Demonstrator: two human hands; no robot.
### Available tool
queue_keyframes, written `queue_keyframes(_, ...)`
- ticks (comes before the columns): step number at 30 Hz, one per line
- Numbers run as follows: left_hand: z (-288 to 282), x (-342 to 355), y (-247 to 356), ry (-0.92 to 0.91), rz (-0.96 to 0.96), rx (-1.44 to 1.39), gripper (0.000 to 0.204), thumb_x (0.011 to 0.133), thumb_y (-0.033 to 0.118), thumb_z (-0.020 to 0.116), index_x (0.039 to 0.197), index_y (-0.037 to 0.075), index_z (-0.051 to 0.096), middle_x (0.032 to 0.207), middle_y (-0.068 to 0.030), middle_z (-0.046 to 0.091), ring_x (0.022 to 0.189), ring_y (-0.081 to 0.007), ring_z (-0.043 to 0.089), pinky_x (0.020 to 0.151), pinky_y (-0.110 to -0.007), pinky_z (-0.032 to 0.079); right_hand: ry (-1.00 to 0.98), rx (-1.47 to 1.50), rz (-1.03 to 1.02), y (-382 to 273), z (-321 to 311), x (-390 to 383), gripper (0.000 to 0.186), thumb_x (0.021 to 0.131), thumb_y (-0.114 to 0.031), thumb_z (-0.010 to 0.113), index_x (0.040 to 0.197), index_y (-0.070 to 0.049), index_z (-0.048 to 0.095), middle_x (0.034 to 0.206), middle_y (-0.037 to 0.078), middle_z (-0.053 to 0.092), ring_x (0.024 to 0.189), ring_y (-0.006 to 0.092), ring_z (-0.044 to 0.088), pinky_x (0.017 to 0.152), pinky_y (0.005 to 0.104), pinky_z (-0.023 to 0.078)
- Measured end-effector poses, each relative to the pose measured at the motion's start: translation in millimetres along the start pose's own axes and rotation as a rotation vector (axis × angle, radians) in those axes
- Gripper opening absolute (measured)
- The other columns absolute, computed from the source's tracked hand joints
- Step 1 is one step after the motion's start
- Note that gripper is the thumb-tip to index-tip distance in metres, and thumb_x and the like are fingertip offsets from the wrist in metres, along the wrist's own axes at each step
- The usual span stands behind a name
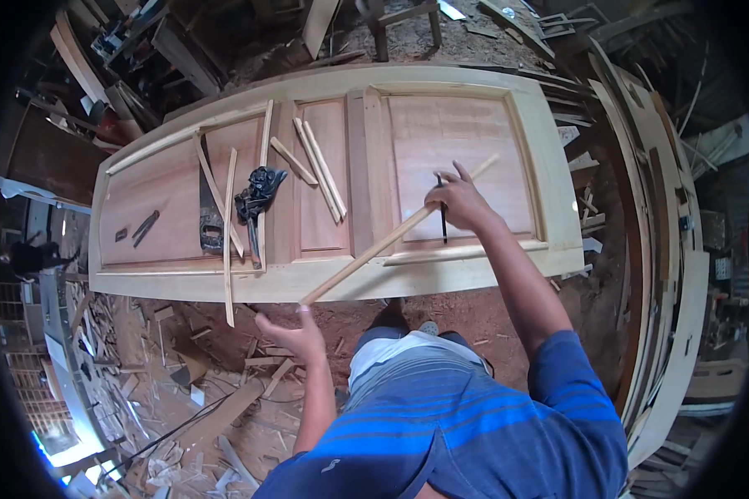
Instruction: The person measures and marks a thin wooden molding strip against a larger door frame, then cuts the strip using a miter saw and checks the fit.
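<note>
A long thin wooden strip (374,249) slants over the near edge of a panelled wooden door (324,283) that lies flat. My right hand (458,202) is closed round the strip towards its far end, some fingers raised. A thin dark stick, perhaps a pencil (443,224), also sticks out of this hand, upright in the picture. At the strip's near end is my left hand (298,339), fingers stretched out to the left. Its thumb is by the strip's tip; whether it presses on it I cannot tell.
On the door's left half lie several loose strips (230,241), a handsaw (211,229), a bundle of black plastic (258,194) and a small dark tool (146,228). One strip overhangs the near edge. Long boards (632,216) stand at the right. Offcuts (266,374) litter the floor.
</note>
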State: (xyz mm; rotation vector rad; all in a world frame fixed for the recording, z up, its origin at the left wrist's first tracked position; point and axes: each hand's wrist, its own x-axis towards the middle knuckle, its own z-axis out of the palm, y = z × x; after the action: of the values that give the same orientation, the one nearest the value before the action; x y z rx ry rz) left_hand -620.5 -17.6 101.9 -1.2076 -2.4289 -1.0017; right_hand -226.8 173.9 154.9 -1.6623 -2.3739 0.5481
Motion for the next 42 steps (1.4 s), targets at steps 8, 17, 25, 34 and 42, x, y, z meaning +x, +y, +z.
queue_keyframes(8,62,33,36,-1.238,0.156,-0.374,0.052,0.098,0.021,0.072,0.144,0.0,0.059,0.13,-0.03,0.068,0.122,-0.0466,0.066,0.102,-0.048,0.054,-0.124,-0.144,-0.158,33,48,196,0.037,0.083,-0.004,0.067,0.115,-0.019,0.078,0.138,0.01,0.07,0.153,0.0358,0.042,0.134,0.0567,0.014)
queue_keyframes(17,129,-7,112,-1.182,-0.043,-0.289,0.051,0.102,0.026,0.066,0.145,0.0,0.06,0.12,-0.033,0.068,0.113,-0.0481,0.068,0.095,-0.052,0.055,0.153,0.189,0.177,9,144,202,0.069,0.105,-0.048,0.059,0.162,-0.011,0.04,0.165,0.029,0.041,0.159,0.0408,0.029,0.132,0.0542,0.019)
queue_keyframes(25,153,-35,108,-0.86,0.505,-0.095,0.061,0.099,0.037,0.067,0.15,0.004,0.059,0.111,-0.0153,0.062,0.099,-0.0356,0.057,0.087,-0.049,0.048,0.275,0.161,0.002,42,153,209,0.072,0.102,-0.054,0.061,0.159,-0.012,0.047,0.165,0.027,0.042,0.159,0.0394,0.03,0.133,0.0509,0.017)
queue_keyframes(34,151,-32,97,-0.976,0.692,-0.321,0.067,0.096,0.039,0.071,0.152,0.003,0.057,0.124,-0.0131,0.061,0.108,-0.0337,0.056,0.095,-0.048,0.044,0.406,0.235,0.014,49,158,211,0.059,0.095,-0.028,0.069,0.149,-0.009,0.054,0.16,0.03,0.045,0.156,0.0415,0.036,0.132,0.0492,0.024)
queue_keyframes(42,147,-39,85,-0.94,0.751,-0.335,0.061,0.093,0.039,0.076,0.143,0.005,0.064,0.123,-0.0094,0.064,0.109,-0.0299,0.059,0.097,-0.045,0.045,0.407,0.276,0.017,48,160,213,0.056,0.095,-0.021,0.062,0.148,-0.005,0.051,0.158,0.034,0.045,0.154,0.043,0.038,0.132,0.05,0.023)
